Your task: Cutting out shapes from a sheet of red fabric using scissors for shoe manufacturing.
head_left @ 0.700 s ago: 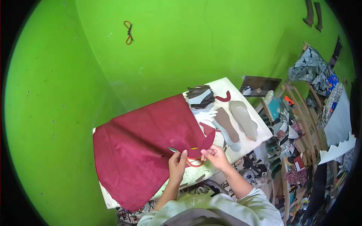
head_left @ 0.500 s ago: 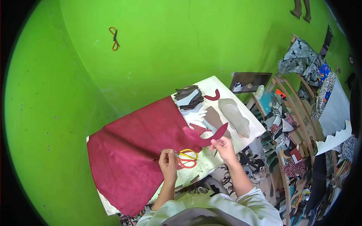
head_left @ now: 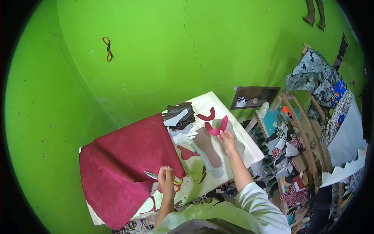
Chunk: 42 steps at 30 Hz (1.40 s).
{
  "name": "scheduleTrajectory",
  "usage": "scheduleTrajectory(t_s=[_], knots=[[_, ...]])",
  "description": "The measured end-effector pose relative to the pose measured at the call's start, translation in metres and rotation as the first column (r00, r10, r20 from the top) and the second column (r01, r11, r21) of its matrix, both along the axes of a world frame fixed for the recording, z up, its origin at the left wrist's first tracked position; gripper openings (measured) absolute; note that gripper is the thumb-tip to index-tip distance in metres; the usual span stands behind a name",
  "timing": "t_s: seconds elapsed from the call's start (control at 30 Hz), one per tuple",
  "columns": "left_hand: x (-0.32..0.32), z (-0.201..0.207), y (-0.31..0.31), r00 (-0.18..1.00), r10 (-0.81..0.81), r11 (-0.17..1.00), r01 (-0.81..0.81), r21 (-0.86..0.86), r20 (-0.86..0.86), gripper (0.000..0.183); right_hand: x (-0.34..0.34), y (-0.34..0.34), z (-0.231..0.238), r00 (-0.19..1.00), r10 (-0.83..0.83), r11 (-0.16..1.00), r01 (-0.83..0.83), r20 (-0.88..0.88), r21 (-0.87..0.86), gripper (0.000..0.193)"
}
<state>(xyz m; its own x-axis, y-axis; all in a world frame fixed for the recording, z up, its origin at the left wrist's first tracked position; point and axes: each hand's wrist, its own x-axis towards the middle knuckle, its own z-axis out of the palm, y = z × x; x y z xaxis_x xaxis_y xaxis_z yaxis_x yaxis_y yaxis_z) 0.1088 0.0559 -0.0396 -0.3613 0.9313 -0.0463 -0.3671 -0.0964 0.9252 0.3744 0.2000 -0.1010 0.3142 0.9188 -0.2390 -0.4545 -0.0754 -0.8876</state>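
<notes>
My right hand (head_left: 228,141) pinches a curved dark-red cut piece (head_left: 212,130) by its lower edge, over the far right part of the table. A second curved red piece (head_left: 207,114) lies just beyond it. My left hand (head_left: 166,181) is closed around a pair of scissors (head_left: 150,175); the blades point left over the large red sheet (head_left: 128,156), and the yellow and red handles stick out to the right. The sheet drapes across the table's left half. Red scraps (head_left: 187,153) lie between my hands.
The white table (head_left: 252,150) also bears a stack of dark cut pieces (head_left: 183,117), pale pieces (head_left: 183,137) and a brown sole-shaped piece (head_left: 206,148). Shelves crammed with scraps (head_left: 290,136) stand to the right. A green wall (head_left: 148,58) rises behind.
My right hand has carried the curved red piece away from me, close to the other curved piece. My left hand has turned the scissors, so the blades now show. The view has shifted slightly.
</notes>
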Motion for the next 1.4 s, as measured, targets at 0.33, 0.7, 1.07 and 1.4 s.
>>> scheduleTrajectory(t_s=[0.33,0.7,1.07,1.4], knots=[[0.044,-0.013,0.004,0.951,0.27,0.961,-0.276,-0.019,-0.15,0.016,0.055,0.115,-0.058,0.957,0.173,0.97,-0.207,-0.231,-0.131,0.018],[0.072,-0.028,-0.019,0.873,0.435,0.877,-0.466,-0.114,-0.22,0.016,0.038,0.178,-0.085,0.967,0.231,0.931,-0.253,-0.11,-0.262,0.018],[0.08,-0.018,0.005,0.868,0.44,0.866,-0.478,-0.149,-0.23,0.016,0.038,0.196,-0.081,0.949,0.183,0.928,-0.079,0.258,-0.365,0.021],[0.077,-0.022,0.011,0.873,0.417,0.869,-0.465,-0.17,-0.254,0.016,0.046,0.199,-0.075,0.899,0.267,0.932,-0.15,0.347,-0.33,0.022]])
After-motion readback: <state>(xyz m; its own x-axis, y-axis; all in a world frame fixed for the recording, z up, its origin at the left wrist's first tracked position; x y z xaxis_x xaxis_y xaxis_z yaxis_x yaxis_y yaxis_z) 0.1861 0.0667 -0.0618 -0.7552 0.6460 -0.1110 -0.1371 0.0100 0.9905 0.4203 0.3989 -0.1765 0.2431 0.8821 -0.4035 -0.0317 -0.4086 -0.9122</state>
